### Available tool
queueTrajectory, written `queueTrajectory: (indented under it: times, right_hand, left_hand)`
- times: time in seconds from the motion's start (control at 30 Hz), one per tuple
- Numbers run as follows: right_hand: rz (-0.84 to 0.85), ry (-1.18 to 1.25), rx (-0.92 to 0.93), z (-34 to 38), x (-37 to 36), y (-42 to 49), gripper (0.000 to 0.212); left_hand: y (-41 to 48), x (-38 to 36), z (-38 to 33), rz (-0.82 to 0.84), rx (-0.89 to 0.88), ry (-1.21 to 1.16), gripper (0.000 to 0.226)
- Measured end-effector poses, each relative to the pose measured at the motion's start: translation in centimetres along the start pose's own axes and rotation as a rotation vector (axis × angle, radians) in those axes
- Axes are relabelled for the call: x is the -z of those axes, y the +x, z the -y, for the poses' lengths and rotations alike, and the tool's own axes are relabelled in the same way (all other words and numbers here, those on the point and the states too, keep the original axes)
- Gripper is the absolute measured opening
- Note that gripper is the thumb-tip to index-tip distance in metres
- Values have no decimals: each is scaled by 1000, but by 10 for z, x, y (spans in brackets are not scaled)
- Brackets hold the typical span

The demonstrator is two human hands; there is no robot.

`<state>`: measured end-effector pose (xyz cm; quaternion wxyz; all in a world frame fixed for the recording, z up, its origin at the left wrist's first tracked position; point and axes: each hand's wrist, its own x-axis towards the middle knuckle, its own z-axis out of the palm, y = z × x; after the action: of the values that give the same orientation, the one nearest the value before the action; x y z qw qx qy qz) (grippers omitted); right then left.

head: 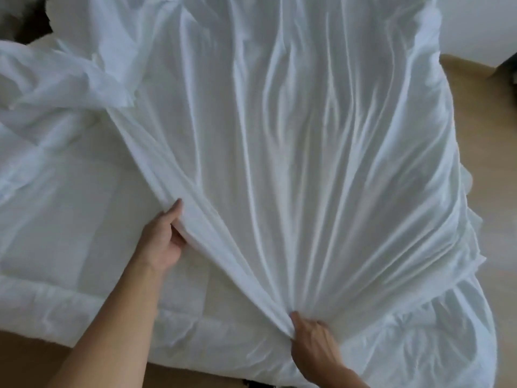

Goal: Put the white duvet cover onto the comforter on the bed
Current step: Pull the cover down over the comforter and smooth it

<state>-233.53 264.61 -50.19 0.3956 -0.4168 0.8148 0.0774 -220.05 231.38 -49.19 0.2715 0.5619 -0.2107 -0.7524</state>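
The white duvet cover [293, 135] lies in long folds over the right and middle of the bed, fanning out from the near edge. The quilted white comforter [64, 219] shows bare on the left and along the near edge. My left hand [165, 239] grips the cover's left edge, thumb on top and fingers tucked under the fold. My right hand [310, 343] pinches the bunched cover at the near edge, where the folds meet. A loose flap of the cover [70, 79] is turned back at the upper left.
Wooden floor [489, 163] runs along the right side of the bed and shows again below the near edge [42, 351]. A white wall [475, 29] stands at the back right. Something dark [25, 21] sits at the top left corner.
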Motion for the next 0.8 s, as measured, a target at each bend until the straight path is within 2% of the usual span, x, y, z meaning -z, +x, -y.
queueTrajectory:
  times: [0.03, 0.1, 0.17, 0.23, 0.33, 0.4, 0.5, 0.57, 0.7, 0.8]
  right_hand:
    - [0, 26, -13, 1, 0, 2, 45]
    - [-67, 77, -39, 7, 8, 13, 73]
    - [-228, 30, -15, 19, 17, 27, 85]
    - [-322, -62, 84, 37, 25, 45, 83]
    - [-309, -33, 262, 69, 36, 75, 73]
    - [-229, 6, 326, 95, 40, 88, 67]
    - [19, 44, 309, 120, 36, 92, 40]
    - [101, 65, 256, 122, 29, 83, 41]
    - [148, 130, 96, 117, 35, 69, 45]
    - [222, 102, 2, 134, 51, 67, 38]
  left_hand:
    - [5, -1, 2, -62, -18, 129, 21]
    - [13, 10, 17, -293, -94, 482, 25]
    - [19, 35, 34, -427, -111, 682, 34]
    - [24, 54, 35, -431, -69, 701, 40]
    - [33, 59, 33, -389, -35, 673, 43]
    - [35, 53, 35, -419, -43, 733, 43]
    - [38, 48, 35, -434, -21, 847, 37]
    - [37, 48, 33, -421, 34, 862, 38]
    - [19, 47, 28, -367, 162, 859, 44]
    - [-2, 42, 21, -256, 176, 894, 43]
